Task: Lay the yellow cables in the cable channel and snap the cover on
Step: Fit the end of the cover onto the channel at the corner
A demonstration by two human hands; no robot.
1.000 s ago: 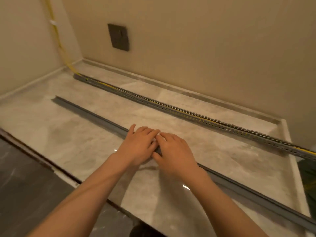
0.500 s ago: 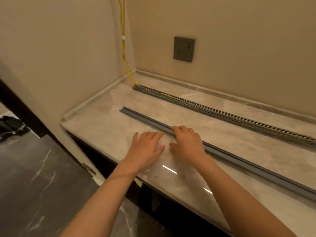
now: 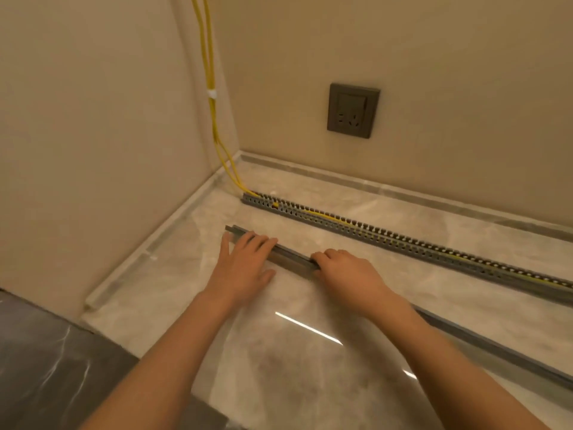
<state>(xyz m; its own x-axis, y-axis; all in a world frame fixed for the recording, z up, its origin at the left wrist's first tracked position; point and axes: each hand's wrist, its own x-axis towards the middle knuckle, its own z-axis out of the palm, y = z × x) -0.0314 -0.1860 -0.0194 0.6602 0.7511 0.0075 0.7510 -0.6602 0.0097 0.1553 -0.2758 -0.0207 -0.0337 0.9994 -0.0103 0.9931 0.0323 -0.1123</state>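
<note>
A grey slotted cable channel runs along the marble ledge near the back wall. Yellow cables come down the wall corner and lie inside the channel. The grey cover strip lies on the ledge in front of the channel, parallel to it. My left hand rests flat near the cover's left end, its straight fingers lying over the strip. A little to the right, my right hand has its fingers curled over the cover's far edge, gripping it.
A dark wall socket sits on the back wall above the channel. The marble ledge has a raised rim on its left and back sides. Dark floor lies below its front edge at lower left.
Both hands slid left along the cover toward its left end and moved apart. My right hand's fingers now curl over the strip. The view turned left.
</note>
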